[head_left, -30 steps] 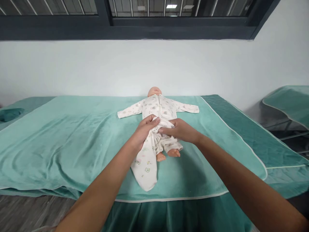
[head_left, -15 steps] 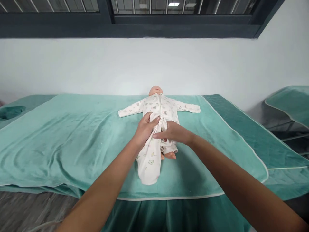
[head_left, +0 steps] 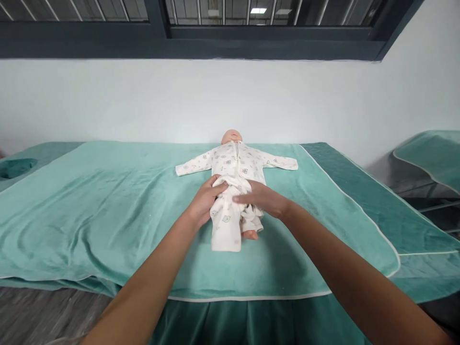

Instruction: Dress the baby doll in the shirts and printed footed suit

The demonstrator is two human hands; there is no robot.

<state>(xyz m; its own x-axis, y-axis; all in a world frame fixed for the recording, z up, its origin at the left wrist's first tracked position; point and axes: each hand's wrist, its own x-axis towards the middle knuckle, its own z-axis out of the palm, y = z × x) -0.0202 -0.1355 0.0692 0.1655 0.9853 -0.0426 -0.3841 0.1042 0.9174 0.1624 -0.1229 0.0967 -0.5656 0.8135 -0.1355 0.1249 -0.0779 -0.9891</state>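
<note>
1. Noticeably, over the past second, the loose leg of the white cotton-looking printed garment point(head_left: 226, 225) has drawn up: where its end hung low and rounded towards the blanket's near edge, we now see a shorter, squared-off end.
2. As we read it, the fabric is being gathered between the two hands. One foot of the smooth, bald-headed baby doll point(head_left: 232, 136), visible a second ago, is now hidden behind that leg; one bare plastic-looking foot point(head_left: 250, 235) shows.
3. Grip: our left hand point(head_left: 205, 200) pinches the garment's bunched upper part, thumb over fingers. Our right hand point(head_left: 268, 199) has its fingers among the folds, thumb on top, slightly blurred; how firmly it holds, we cannot tell.
4. Position: the garment lies over the doll's lower body, between the middle and the near edge of the pale green plush blanket point(head_left: 125, 201). The doll's head is at the far edge, by the plain white wall point(head_left: 179, 100).
5. The white printed long-sleeved top point(head_left: 237, 160) lies with both sleeves spread, as before.
6. In the way: hands and bunched folds hide the doll's waist; which layer is which there, we cannot tell.
7. Around: darker green quilted cover point(head_left: 352, 191) beyond the blanket's right edge; dark-framed window point(head_left: 266, 43) above.
</note>
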